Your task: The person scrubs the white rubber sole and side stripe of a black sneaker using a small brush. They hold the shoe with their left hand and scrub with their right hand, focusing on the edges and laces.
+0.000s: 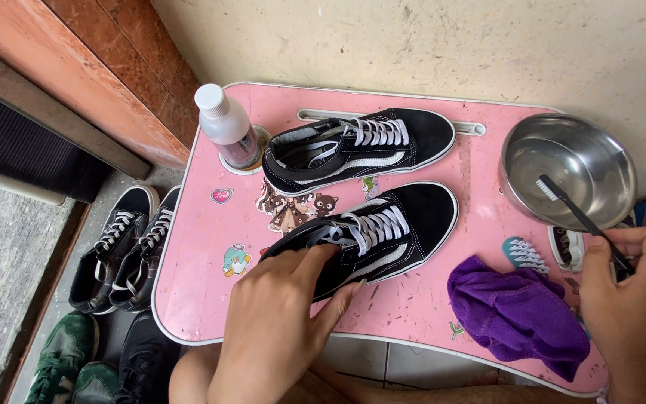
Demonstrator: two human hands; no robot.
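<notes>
Two black sneakers with white laces and white soles lie on a pink table (196, 254). My left hand (278, 322) grips the heel end of the near sneaker (398, 228). The far sneaker (360, 146) lies behind it, untouched. My right hand (637, 307) holds a black toothbrush (573, 213) by its handle, and the white bristle end reaches over the rim into a steel bowl (570, 164) at the right.
A clear bottle with a white cap (226, 123) stands at the table's back left. A purple cloth (521, 314) and a teal brush (525, 254) lie at the front right. More shoes (121, 247) sit on the floor to the left, with green ones (61, 355) nearer me.
</notes>
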